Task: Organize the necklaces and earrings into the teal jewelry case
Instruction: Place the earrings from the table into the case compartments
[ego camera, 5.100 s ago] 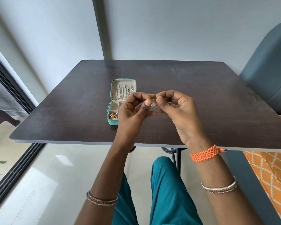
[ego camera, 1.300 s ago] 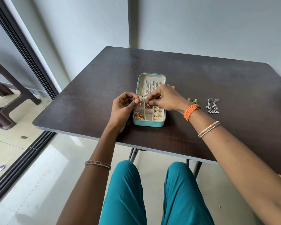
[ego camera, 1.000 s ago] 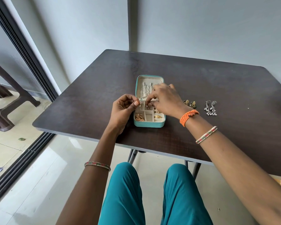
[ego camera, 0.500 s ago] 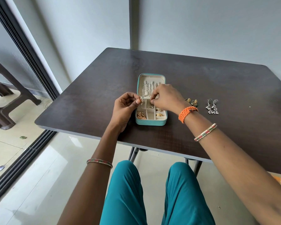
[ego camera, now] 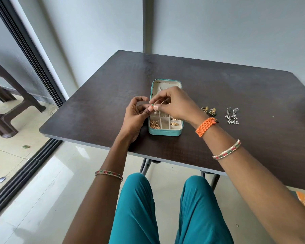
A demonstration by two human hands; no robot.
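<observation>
Now both hands meet just above the open teal jewelry case (ego camera: pixel 165 132), which sits on the dark tabletop (ego camera: pixel 218 85) near its front edge. Left hand (ego camera: pixel 135 116): grip pressed together, thumb and forefinger pinching one end of a thin necklace (ego camera: pixel 156 112). Right hand (ego camera: pixel 174 103): grip likewise pinching the same fine piece, fingertips touching the left hand's. A short length of chain hangs from the pinch toward the tray; its details are too small to make out.

Against the frame half a second ago: the right hand has lifted slightly off the case and drawn toward the left, so the two pinches now sit together at the case's 9 o'clock edge. The left hand holds much the same spot. The case has not shifted.

Case contents: chains hang in the upright lid at 12 o'clock; gold earrings (ego camera: pixel 154 124) lie in the front-left compartment, another gold piece in a front-right one.

At 3 o'clock from the case, on the tabletop: a pair of dark-gold stud earrings (ego camera: pixel 209 110), then farther right, well apart, a pair of silver drop earrings (ego camera: pixel 232 116). Orange braided band (ego camera: pixel 206 126) on the right wrist; beaded bangle (ego camera: pixel 109 174) on the left forearm.
</observation>
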